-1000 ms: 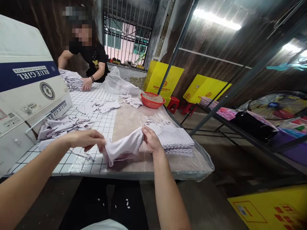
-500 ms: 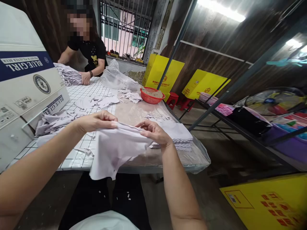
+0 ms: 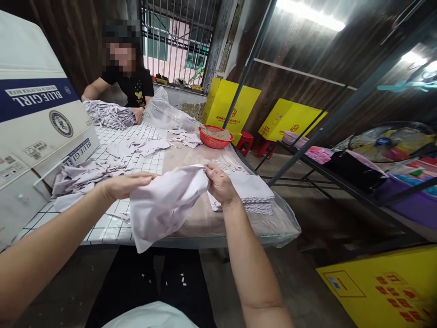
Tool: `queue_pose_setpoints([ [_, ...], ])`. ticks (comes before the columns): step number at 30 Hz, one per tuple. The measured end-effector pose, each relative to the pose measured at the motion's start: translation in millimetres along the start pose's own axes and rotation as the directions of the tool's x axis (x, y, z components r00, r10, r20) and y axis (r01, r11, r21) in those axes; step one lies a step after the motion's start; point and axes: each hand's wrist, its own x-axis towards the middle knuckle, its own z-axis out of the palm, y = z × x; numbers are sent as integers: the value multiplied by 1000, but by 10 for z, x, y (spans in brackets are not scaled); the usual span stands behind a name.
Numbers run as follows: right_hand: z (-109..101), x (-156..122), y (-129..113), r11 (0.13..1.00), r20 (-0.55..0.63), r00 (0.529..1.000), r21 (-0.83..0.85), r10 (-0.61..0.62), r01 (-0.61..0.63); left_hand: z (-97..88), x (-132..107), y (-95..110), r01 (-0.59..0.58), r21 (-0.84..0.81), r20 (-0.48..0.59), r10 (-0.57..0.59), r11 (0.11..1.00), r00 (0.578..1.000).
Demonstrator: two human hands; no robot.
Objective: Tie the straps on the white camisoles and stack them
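Note:
A pale lilac-grey fabric piece (image 3: pixel 167 205) hangs loosely between my hands above the table's front edge. My right hand (image 3: pixel 220 184) pinches its upper right corner between thumb and fingers. My left hand (image 3: pixel 131 184) lies against its upper left edge with the fingers stretched out flat; the thumb is mostly hidden. Beyond my right hand sits a neat stack of similar fabric pieces (image 3: pixel 254 191) with wavy edges. Left of my left hand is a loose heap of the same fabric (image 3: pixel 82 175).
A white carton (image 3: pixel 30 123) stands at the left on the checked tabletop (image 3: pixel 102 234). More fabric scraps (image 3: pixel 139 146) and a red basket (image 3: pixel 215 138) lie farther back. Across the table a co-worker (image 3: pixel 126 86) holds a fabric bundle (image 3: pixel 109 115). A metal post (image 3: pixel 251 64) rises beyond the table.
The fabric was stretched taut between both pinching hands; now it sags and bunches toward the right. My left fingers have straightened. The co-worker's bundle has shifted right.

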Motion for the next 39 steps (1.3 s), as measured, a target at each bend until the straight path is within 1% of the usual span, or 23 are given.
queue_pose_setpoints([
  [1, 75, 48, 19, 1000, 11, 1000, 17, 15, -16, 70, 17, -49, 110, 49, 167, -116, 993, 979],
  [2, 148, 101, 39, 1000, 40, 999, 12, 28, -28, 144, 25, -94, 186, 83, 307, -203, 979, 930],
  [3, 214, 156, 63, 999, 78, 996, -14, 37, -36, 220, 24, -137, 225, 104, 409, -247, 969, 878],
  [4, 268, 208, 91, 998, 110, 993, -61, 37, -31, 290, 17, -175, 221, 105, 463, -244, 970, 852],
  [5, 307, 253, 121, 992, 123, 992, -127, 24, -8, 349, 7, -206, 205, 99, 486, -228, 974, 844],
  [6, 328, 286, 151, 979, 101, 995, -202, -6, 26, 394, -4, -231, 188, 88, 481, -207, 978, 852],
  [7, 332, 300, 181, 960, 49, 998, -273, -44, 55, 422, -11, -249, 171, 68, 454, -183, 983, 872],
  [9, 303, 266, 228, 943, -98, 992, -330, -82, 46, 427, -8, -267, 130, 1, 357, -122, 991, 926],
  [11, 262, 154, 251, 974, -204, 979, -225, -19, -28, 385, 21, -272, 88, -69, 260, -67, 994, 963],
  [13, 256, 4, 248, 991, -171, 979, -53, 109, -120, 328, 71, -274, 62, -118, 204, -37, 991, 978],
  [14, 270, -71, 238, 988, -117, 981, 4, 156, -157, 301, 100, -275, 57, -134, 188, -31, 989, 982],
  [16, 312, -194, 198, 978, 11, 979, 34, 204, -204, 250, 155, -269, 60, -160, 159, -34, 985, 987],
  [17, 324, -238, 168, 978, 61, 977, 29, 205, -207, 224, 177, -261, 62, -173, 140, -38, 983, 989],
  [19, 297, -292, 92, 982, 105, 977, 22, 184, -187, 162, 204, -232, 59, -201, 91, -42, 978, 995],
  [21, 200, -298, 18, 988, 84, 984, 13, 154, -156, 96, 207, -198, 52, -221, 49, -42, 974, 998],
  [23, 96, -262, -12, 987, 45, 988, -66, 149, -146, 53, 192, -176, 53, -232, 43, -44, 971, 998],
  [25, 66, -209, 40, 959, 31, 978, -205, 205, -195, 60, 169, -181, 73, -234, 70, -58, 969, 996],
  [27, 141, -161, 179, 917, 32, 957, -297, 287, -265, 120, 149, -204, 101, -236, 105, -78, 966, 991],
  [29, 287, -119, 365, 924, 29, 952, -251, 303, -287, 201, 132, -231, 129, -233, 132, -100, 964, 986],
  [31, 439, -80, 532, 959, 16, 966, -120, 259, -255, 262, 118, -252, 144, -236, 135, -114, 961, 984],
  [34, 566, -35, 651, 978, -15, 978, 43, 207, -206, 260, 103, -278, 154, -256, 104, -131, 954, 986],
  [36, 541, -19, 634, 974, -67, 977, 108, 205, -197, 191, 104, -304, 151, -280, 84, -132, 948, 988],
  [39, 328, -41, 526, 979, -197, 963, 119, 184, -163, 34, 129, -361, 158, -313, 96, -135, 937, 986],
])
